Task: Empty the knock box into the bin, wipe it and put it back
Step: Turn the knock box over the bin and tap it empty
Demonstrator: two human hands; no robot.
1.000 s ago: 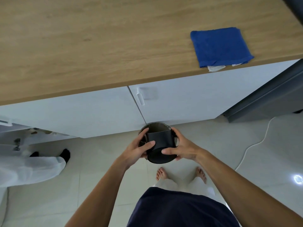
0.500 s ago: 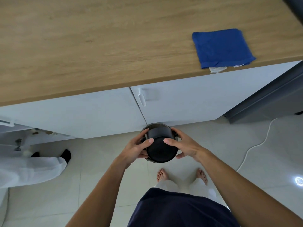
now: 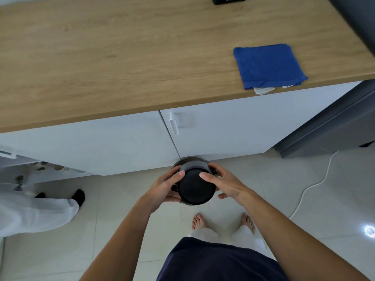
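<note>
I hold a round black knock box (image 3: 195,185) in front of me, above the floor and below the counter edge. It is tipped over so its flat dark bottom faces me; its opening points away and is hidden. My left hand (image 3: 162,189) grips its left side and my right hand (image 3: 225,183) grips its right side. A folded blue cloth (image 3: 267,65) lies on the wooden counter (image 3: 121,57) at the right, near the front edge. No bin shows clearly.
White cabinet doors (image 3: 223,126) with a small handle run under the counter. A dark appliance (image 3: 328,126) stands at the right, with a white cable (image 3: 316,183) on the tiled floor. Another person's white-clad leg (image 3: 36,211) is at the left. A black object (image 3: 229,0) sits at the counter's back.
The knock box has tipped further over in my hands, from showing its side wall to showing its bottom. My view has tilted up, so more of the counter shows.
</note>
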